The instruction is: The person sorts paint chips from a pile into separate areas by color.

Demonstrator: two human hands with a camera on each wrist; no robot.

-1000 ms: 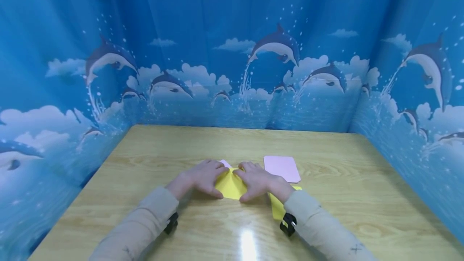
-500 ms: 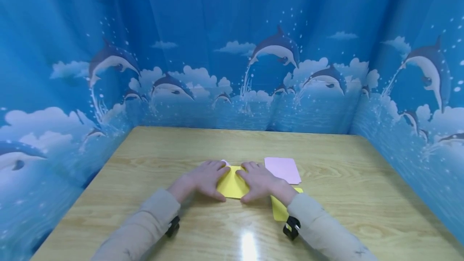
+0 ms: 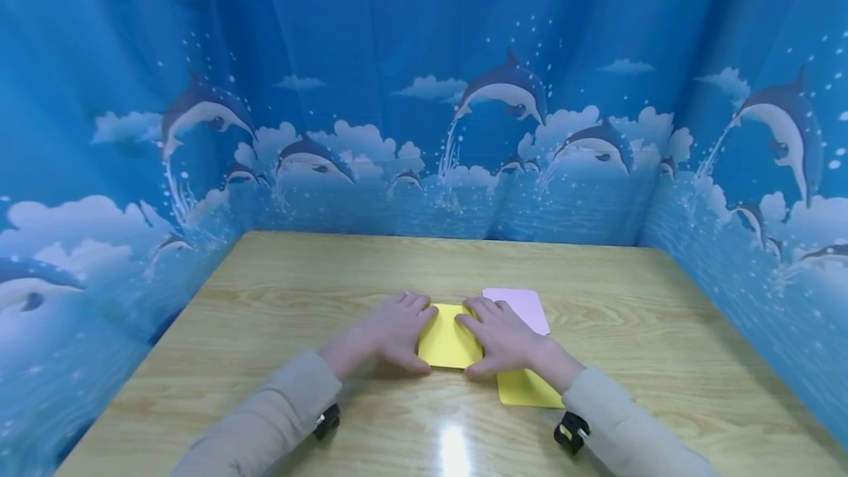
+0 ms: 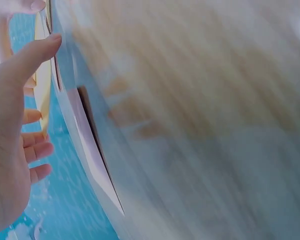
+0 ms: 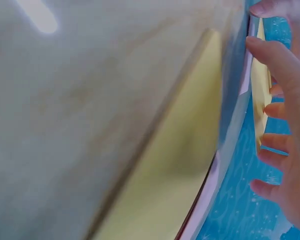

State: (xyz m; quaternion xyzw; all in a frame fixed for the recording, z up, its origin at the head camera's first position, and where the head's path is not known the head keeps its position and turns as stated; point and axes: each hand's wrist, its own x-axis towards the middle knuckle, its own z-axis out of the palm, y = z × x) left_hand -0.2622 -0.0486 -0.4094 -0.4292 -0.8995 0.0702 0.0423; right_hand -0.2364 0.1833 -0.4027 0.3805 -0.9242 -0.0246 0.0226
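Between my two hands I hold a yellow square sheet (image 3: 449, 343) with rounded corners, raised above the table. My left hand (image 3: 400, 336) grips its left side, thumb at the near edge and fingers towards the far edge. My right hand (image 3: 509, 343) grips the right side in the same way. A second yellow square (image 3: 528, 389) lies on the table beneath my right hand and wrist, partly covered. Beyond it lies a pink square (image 3: 520, 306), partly behind my right hand. In the left wrist view, another pink sheet (image 4: 96, 155) lies on the table, hidden in the head view.
The wood-grain table (image 3: 265, 285) carries a bright light reflection near its front. A blue curtain (image 3: 411, 35) printed with dolphins stands round its back and sides. Black wrist devices (image 3: 571, 431) sit under both sleeves.
Both hands have shifted right with the yellow sheet, which looked bowed earlier and now looks flatter. The pink sheet behind it has gone out of sight in the head view.
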